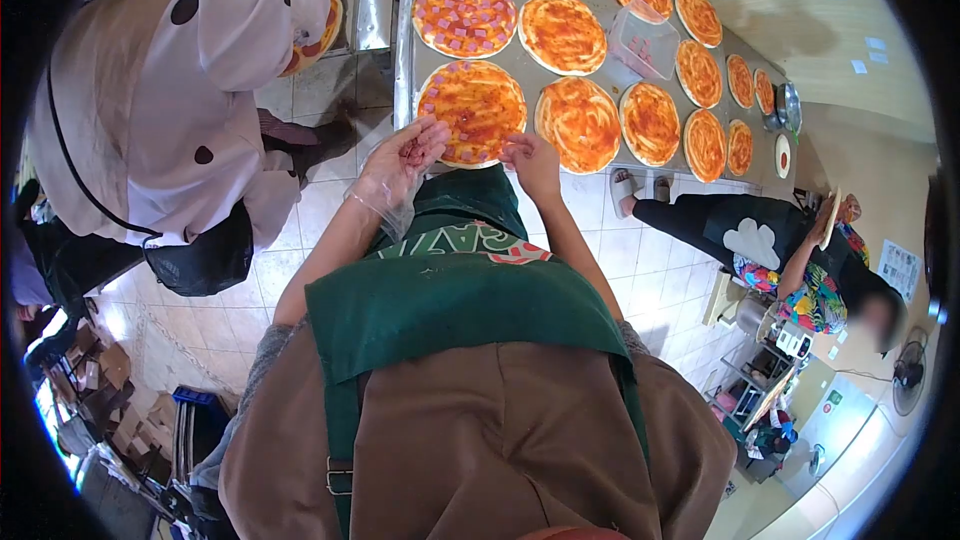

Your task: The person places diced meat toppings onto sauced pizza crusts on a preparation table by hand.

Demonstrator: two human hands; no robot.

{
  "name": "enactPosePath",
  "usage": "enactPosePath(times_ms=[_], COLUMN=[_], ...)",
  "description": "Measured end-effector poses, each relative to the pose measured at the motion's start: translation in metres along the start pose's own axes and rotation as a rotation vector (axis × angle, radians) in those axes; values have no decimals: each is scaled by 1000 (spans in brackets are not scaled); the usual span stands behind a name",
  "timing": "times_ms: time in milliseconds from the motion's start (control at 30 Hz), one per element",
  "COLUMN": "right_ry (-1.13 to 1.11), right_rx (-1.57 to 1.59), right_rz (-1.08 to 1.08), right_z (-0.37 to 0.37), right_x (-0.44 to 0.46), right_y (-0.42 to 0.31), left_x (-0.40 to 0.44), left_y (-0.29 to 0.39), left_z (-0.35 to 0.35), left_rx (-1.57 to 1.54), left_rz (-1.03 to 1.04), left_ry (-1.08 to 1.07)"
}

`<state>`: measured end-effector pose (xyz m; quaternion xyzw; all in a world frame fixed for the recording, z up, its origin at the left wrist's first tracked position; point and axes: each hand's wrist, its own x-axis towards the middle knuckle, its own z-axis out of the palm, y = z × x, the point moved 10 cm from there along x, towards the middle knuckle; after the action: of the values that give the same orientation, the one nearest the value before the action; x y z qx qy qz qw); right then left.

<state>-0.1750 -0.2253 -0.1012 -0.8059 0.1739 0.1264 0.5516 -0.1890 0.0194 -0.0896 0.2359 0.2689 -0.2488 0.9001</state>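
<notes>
My left hand [408, 155], in a clear plastic glove, is turned palm up beside the near left edge of a sauced pizza [472, 112]. Small diced ham pieces [416, 150] lie in its cupped palm. A few ham cubes sit along the left and lower rim of this pizza, while its middle shows only sauce. At the pizza's lower right edge is my right hand [535, 162], apparently bare, its fingers curled together. Whatever its fingertips hold, if anything, is too small to make out. Behind lies a pizza covered with ham cubes [465, 17].
Several sauced pizza bases [578, 125] cover the metal table [625, 165]. A clear plastic tub [643, 40] with ham bits stands among them. Close on my left, a person in white [170, 90] works at another pizza table. A person in a black apron [720, 230] stands on the right.
</notes>
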Motion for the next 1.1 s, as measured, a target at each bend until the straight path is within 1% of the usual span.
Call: enactPosePath(times_ms=[67, 167, 267, 367, 467, 567, 633, 667, 700, 800, 900, 1000, 1100], right_ry=[14, 115, 144, 186, 220, -43, -97, -127, -114, -94, -97, -43, -66], right_rx=[-146, -437, -504, -591, -497, -209, -298, -343, -368, -401, -446, -387, -256], right_rz=[-18, -190, -179, -222, -538, -579, -716, -785, -808, -794, -730, -749, -649], right_z=[-3, -4, -1, -3, 7, 38, 51, 59, 62, 64, 62, 54, 46], right_x=[0, -4, 1, -7, -29, -54, -71, -78, -80, -75, -71, -67, -61], right_y=[-8, -30, -20, -45, -106, -159, -182, -188, -189, -183, -177, -173, -165], left_x=[1, 2, -3, -6, -7, -7, -4, -4, -4, 0, 1, -6, -9], left_y=[-1, -2, -3, -4, -7, -7, -7, -8, -9, -12, -17, -16, -17], left_z=[3, 9, 21, 31, 39, 45, 46, 48, 49, 49, 49, 62, 68], left_rx=[-9, -36, -89, -149, -165, -96, -29, -65, -100, -129, -123, -98, -87], left_rz=[-11, -37, -70, -91, -82, -40, -3, -10, -17, -18, -10, -11, -2], left_ry=[1, -12, -53, -111, -144, -139, -153, -171, -188, -209, -209, -237, -246])
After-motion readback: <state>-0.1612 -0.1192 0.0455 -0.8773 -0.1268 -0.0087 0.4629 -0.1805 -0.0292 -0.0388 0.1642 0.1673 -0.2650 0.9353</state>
